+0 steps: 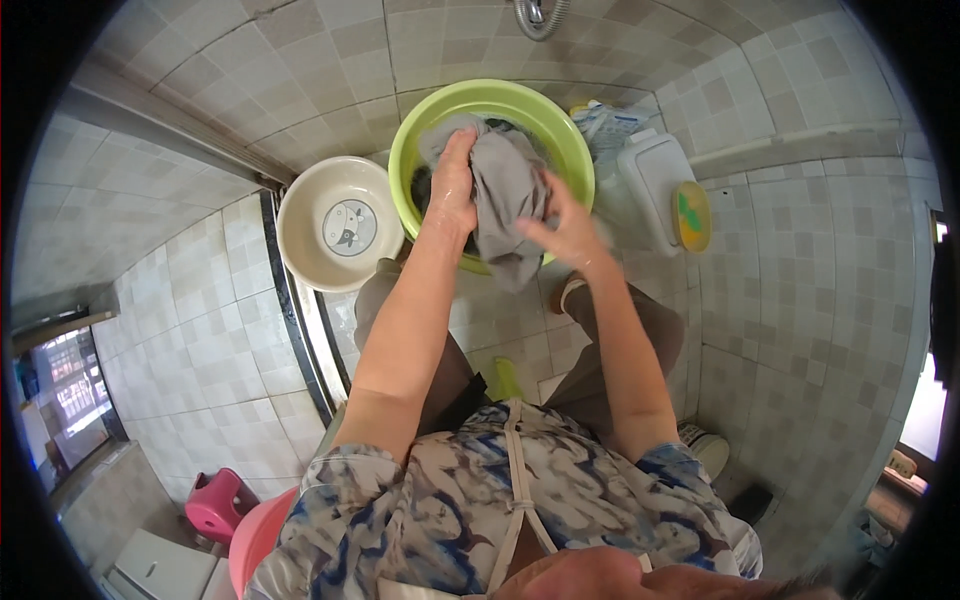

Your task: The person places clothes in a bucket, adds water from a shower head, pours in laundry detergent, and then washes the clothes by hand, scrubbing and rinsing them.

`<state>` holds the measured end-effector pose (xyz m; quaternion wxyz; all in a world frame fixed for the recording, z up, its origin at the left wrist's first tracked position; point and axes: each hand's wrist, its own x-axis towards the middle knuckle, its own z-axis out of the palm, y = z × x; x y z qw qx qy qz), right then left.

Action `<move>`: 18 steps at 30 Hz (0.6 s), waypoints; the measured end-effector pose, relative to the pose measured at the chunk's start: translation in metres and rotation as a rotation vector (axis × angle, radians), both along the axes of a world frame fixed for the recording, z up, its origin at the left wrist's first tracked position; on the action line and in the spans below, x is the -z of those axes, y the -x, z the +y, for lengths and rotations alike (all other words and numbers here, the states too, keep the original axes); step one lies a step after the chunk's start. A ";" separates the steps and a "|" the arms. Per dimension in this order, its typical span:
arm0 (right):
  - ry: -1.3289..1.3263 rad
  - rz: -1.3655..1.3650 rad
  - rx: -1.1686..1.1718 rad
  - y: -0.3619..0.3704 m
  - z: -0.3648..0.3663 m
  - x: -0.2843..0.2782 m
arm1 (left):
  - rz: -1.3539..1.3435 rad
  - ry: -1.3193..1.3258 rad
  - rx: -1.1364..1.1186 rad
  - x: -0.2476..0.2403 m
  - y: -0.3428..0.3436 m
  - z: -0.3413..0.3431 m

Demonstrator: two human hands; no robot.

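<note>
Tiled washroom floor [760, 300], green basin [560, 130]

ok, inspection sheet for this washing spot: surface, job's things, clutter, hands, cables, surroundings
Surface: tiled floor, beige checks.
Job's things: grey cloth draped over the near rim of the green basin.
Clutter: empty cream basin to the left; white jug lying on its side with a yellow lid; pink stool.
Hands: left hand and right hand both grip the cloth.
Cables: nothing seen.
Surroundings: tiled walls, metal pipe fitting above the basin.
</note>
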<state>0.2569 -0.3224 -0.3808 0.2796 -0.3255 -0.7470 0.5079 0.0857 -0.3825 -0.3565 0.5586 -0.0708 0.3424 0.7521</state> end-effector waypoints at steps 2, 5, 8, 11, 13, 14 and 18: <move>-0.050 -0.358 -0.125 -0.004 -0.022 0.001 | 0.112 0.010 -0.047 0.006 -0.003 -0.001; -0.055 -0.234 0.148 -0.021 -0.004 0.021 | 0.177 -0.086 -0.117 0.025 -0.004 0.003; 0.167 0.096 0.397 -0.018 0.029 0.005 | 0.235 -0.053 -0.139 0.042 0.007 0.010; 0.446 0.523 0.377 0.010 0.056 -0.014 | 0.354 0.199 0.078 0.049 -0.002 0.016; 0.362 0.588 0.209 0.015 0.059 -0.007 | 0.157 0.233 0.144 0.016 -0.025 0.023; 0.248 0.399 0.112 0.026 0.043 -0.007 | -0.028 0.279 0.178 0.003 -0.026 0.020; -0.351 -0.032 -0.307 0.070 -0.074 -0.045 | -0.044 -0.019 0.154 0.064 0.003 0.009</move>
